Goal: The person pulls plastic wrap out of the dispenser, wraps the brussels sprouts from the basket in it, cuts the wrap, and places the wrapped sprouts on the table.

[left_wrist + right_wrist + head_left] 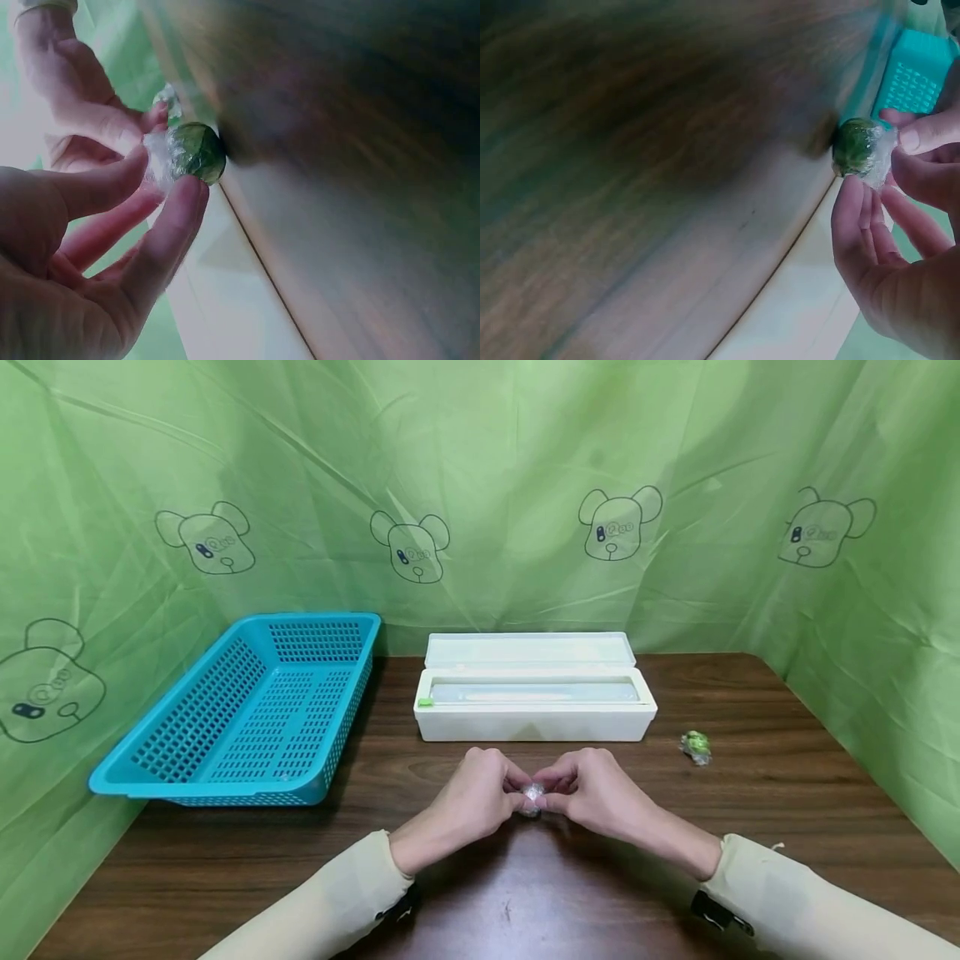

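Note:
In the head view, the left hand (476, 793) and right hand (600, 797) meet low over the table, in front of a white box. Between their fingertips they pinch clear plastic film (533, 792) gathered around a small round item. Both wrist views show it is green and leaf-veined, like a Brussels sprout (201, 152) (853, 146). The film bunches into a tuft on the side where thumbs and index fingers grip it. A second film-wrapped green sprout (697, 746) lies on the table to the right, apart from the hands.
The long white cling film dispenser (535, 724) stands behind the hands, its lid (529, 649) raised. At the left sits a blue perforated basket (348, 710). A brown wood-grain table (780, 793) lies beneath, and green cloth (510, 460) hangs around the back and sides.

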Tool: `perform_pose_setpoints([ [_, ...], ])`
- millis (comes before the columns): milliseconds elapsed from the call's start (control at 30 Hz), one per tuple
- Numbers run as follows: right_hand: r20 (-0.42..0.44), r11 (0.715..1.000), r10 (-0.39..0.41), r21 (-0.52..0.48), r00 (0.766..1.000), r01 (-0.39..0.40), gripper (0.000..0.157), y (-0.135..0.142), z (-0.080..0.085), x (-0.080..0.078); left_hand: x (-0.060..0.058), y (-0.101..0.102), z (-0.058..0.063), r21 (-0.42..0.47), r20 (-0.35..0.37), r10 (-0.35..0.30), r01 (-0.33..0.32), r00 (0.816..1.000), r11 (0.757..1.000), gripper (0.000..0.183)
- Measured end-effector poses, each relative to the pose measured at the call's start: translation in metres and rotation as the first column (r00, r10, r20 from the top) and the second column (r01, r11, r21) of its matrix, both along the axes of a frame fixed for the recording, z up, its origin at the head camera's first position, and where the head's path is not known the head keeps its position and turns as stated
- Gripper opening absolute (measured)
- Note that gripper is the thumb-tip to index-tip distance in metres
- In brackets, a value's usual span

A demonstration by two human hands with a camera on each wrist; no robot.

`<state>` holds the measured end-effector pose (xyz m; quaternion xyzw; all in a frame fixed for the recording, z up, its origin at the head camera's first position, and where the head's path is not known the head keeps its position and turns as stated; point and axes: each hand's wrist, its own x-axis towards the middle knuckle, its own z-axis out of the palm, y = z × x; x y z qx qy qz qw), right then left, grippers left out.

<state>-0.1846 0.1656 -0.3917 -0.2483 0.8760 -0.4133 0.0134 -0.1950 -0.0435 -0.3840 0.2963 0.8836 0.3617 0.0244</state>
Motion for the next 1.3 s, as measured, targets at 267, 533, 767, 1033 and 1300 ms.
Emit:
perform_pose_setpoints([
  [267, -0.025, 0.997, 0.022, 0.075, 0.999, -0.020, 0.016, 0.003, -0.003, 0.003, -0.002, -0.004, 0.001, -0.054, 0.026, -0.004, 0.005, 1.000, 0.999, 0.007],
  [533, -0.079, 0.996, 0.048, 0.080, 0.996, -0.042, 0.013, -0.001, -0.007, 0.003, -0.003, -0.005, -0.002, -0.087, 0.005, 0.007, -0.007, 1.000, 0.996, 0.008],
  [767, -0.128, 0.997, 0.045, 0.071, 0.991, -0.036, 0.012, -0.006, -0.006, 0.003, -0.007, -0.003, -0.005, -0.112, -0.037, -0.030, 0.026, 0.999, 0.993, 0.007],
  [1033, -0.162, 0.996, 0.067, 0.067, 0.985, -0.056, 0.012, -0.009, -0.006, 0.004, -0.009, -0.008, -0.003, -0.063, 0.106, -0.069, 0.076, 0.992, 0.995, 0.012],
  [1300, -0.216, 0.994, 0.063, 0.104, 0.974, -0.041, 0.007, -0.014, -0.010, 0.001, -0.010, -0.004, -0.005, -0.073, 0.042, -0.064, 0.067, 0.997, 0.995, 0.010],
])
